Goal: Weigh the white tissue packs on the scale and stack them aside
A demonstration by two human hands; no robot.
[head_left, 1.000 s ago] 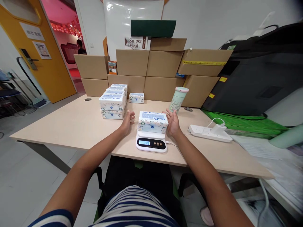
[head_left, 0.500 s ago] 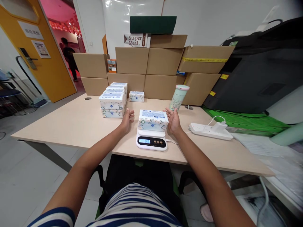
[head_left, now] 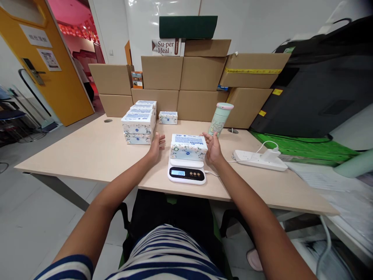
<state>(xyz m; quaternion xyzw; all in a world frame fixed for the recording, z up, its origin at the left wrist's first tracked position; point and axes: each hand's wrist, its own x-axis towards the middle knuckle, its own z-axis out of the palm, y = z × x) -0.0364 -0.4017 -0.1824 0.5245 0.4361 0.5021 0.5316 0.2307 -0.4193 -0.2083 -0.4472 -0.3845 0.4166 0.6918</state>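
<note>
tissue pack sits flat on the white scale, straight ahead of you, between your two hands. long axis runs left to right across your body, so its short ends face your palms.

your right hand is the nearer one: just beside the pack's right end, fingers spread, gripping nothing. whether a fingertip touches the wrapper, you cannot tell from here. your left hand is open too, fingers loosely apart, holding nothing; a strip of bare desk shows between it and the pack's left end. that hand is closer to the stacked packs on its outer side. green tumbler leans in view just beyond your right fingers.

against half a second ago: pack and both hands keep their places. whole scene rides slightly higher in your view. scale display stays lit; digits too small to read surely. past the yellow door, a dark-clothed figure stands in the earlier view; now only a blurred part of a person shows.
</note>
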